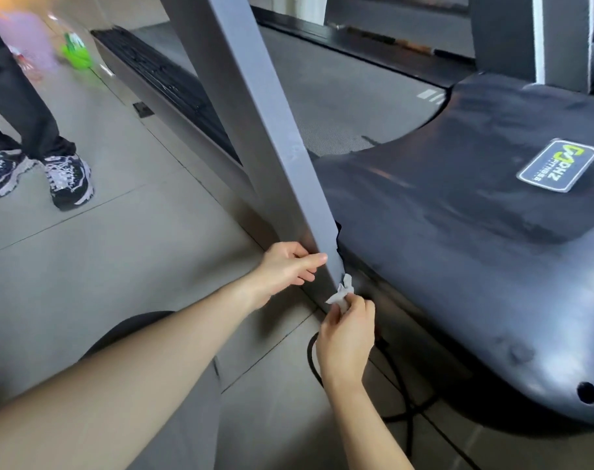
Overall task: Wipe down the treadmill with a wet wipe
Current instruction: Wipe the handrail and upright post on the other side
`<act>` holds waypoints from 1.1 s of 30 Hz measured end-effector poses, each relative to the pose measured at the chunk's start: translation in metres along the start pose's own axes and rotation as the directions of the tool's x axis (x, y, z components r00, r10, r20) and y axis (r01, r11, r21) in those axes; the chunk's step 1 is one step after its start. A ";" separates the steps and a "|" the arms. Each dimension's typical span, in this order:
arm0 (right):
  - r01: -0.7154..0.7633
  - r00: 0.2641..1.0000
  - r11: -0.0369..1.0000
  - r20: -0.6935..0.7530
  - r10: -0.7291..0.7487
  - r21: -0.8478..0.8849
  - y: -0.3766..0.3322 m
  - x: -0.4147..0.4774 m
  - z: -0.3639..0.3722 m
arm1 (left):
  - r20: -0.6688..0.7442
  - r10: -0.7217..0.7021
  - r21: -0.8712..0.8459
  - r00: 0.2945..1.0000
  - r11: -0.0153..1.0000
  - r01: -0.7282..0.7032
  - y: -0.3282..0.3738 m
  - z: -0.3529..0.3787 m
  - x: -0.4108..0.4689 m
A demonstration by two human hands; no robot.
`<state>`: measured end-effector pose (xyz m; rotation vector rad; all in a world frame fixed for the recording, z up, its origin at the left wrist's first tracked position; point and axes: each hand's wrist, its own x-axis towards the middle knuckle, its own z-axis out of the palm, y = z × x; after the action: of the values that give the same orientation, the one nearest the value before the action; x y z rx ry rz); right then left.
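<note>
Head view, right hand (344, 334) pinching wet wipe (341, 292) against treadmill upright (275, 144)

A grey tiled floor (126, 239) is seen, crossed by thin dark grout lines. On it, at the upper left, a second person's dark trouser legs (14, 96) and black-and-white sneakers (68, 179) are planted side by side. Beyond them, a blurred bright green object (75, 49) is seen on the floor. A black cable (314, 361) is looped on the floor, well apart from the sneakers, lower right of them.
</note>
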<state>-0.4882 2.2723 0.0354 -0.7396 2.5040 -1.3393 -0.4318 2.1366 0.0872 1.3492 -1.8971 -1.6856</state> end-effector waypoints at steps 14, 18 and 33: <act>0.062 0.998 0.984 -0.005 -0.064 -0.166 -0.044 0.032 0.001 | 0.030 0.082 -0.151 0.996 0.986 -0.077 -0.013 -0.006 0.013; 0.200 0.978 0.978 -0.049 -0.204 -0.061 -0.095 0.041 0.004 | 0.126 0.025 -0.248 0.992 0.969 0.007 -0.010 -0.014 0.008; 0.224 0.974 0.970 -0.044 -0.221 0.094 -0.175 0.091 0.001 | 0.055 -0.089 -0.160 0.994 0.982 0.097 0.004 -0.014 0.010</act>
<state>-0.5069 2.1434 0.1838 -1.0089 2.4168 -1.5476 -0.4288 2.1199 0.0914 1.3640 -1.7019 -1.8886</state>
